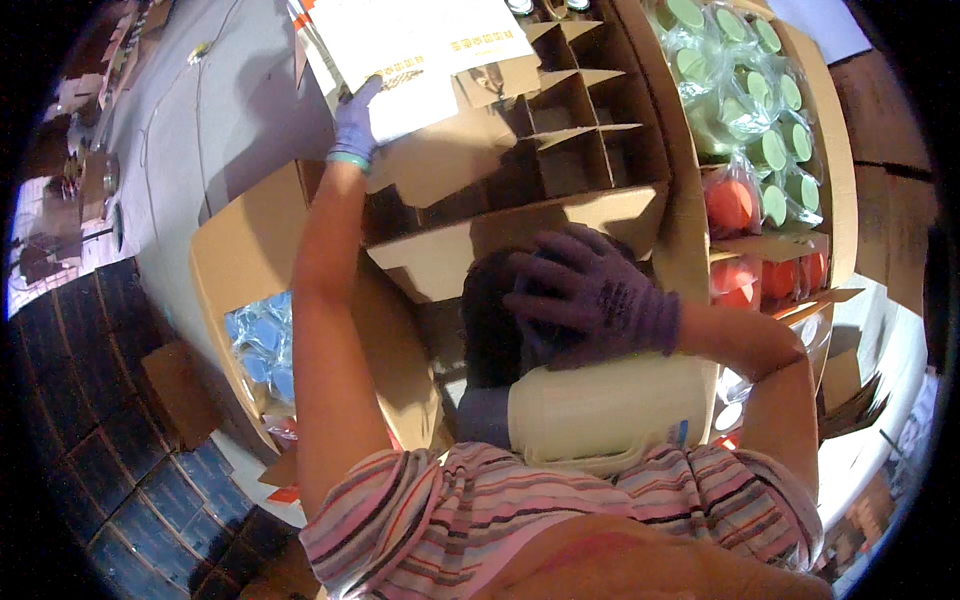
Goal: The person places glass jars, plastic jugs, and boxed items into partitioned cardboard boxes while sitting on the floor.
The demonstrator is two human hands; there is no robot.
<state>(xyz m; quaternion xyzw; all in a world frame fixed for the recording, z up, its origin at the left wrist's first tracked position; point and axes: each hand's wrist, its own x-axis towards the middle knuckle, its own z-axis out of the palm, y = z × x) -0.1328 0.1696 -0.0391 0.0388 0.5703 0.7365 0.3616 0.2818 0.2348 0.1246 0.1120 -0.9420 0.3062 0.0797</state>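
Note:
My left hand [354, 125], in a purple glove with a teal cuff, is at the left edge of a white printed cardboard sheet [430, 40]. One finger lies on top and the others close around its edge. The sheet lies over an open carton with a brown cardboard divider grid [570, 130]. My right hand [595, 290], also gloved, is spread palm down over a dark area, its fingers apart and pointing left. What lies under the palm is hidden. Just below, close to my body, is a large cream rounded container [610, 405] with a grey left end.
To the right, a long carton [835, 150] holds bagged green-lidded containers [757, 90] and red ones [730, 205]. At the left, another carton [260, 215] holds bagged blue-lidded containers [262, 340]. Dark stacked boxes [100, 370] stand at the lower left.

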